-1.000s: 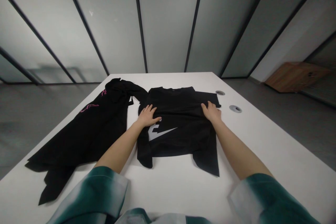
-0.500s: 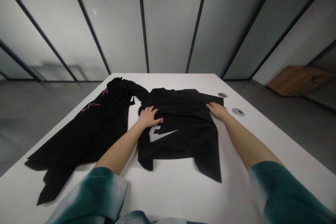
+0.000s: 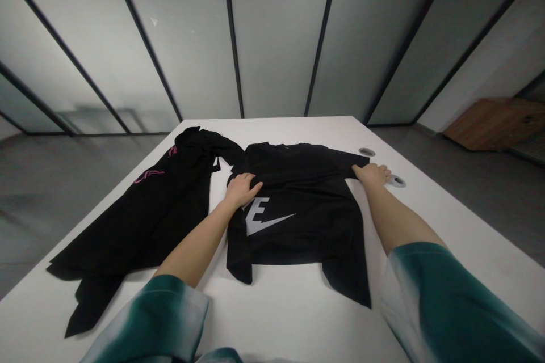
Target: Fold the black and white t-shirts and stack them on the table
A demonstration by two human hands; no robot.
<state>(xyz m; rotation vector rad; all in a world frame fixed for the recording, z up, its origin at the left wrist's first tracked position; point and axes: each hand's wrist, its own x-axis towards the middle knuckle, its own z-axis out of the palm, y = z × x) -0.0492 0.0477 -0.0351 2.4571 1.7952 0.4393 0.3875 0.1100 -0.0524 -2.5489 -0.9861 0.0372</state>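
Presently, the black shirt (image 3: pixel 306 178) lies spread on the white tabletop (image 3: pixel 281 317), its white print (image 3: pixel 256 228) facing up. The left hand (image 3: pixel 242 188) rests flat on the shirt's left side, its grip spread, thumb apart from the fingers. The right hand (image 3: pixel 372 173) touches the end of the upper right sleeve (whether its grip pinches the cloth cannot be told), just beside a round grommet (image 3: pixel 398 181). A second black garment (image 3: pixel 145 221) lies to the left.
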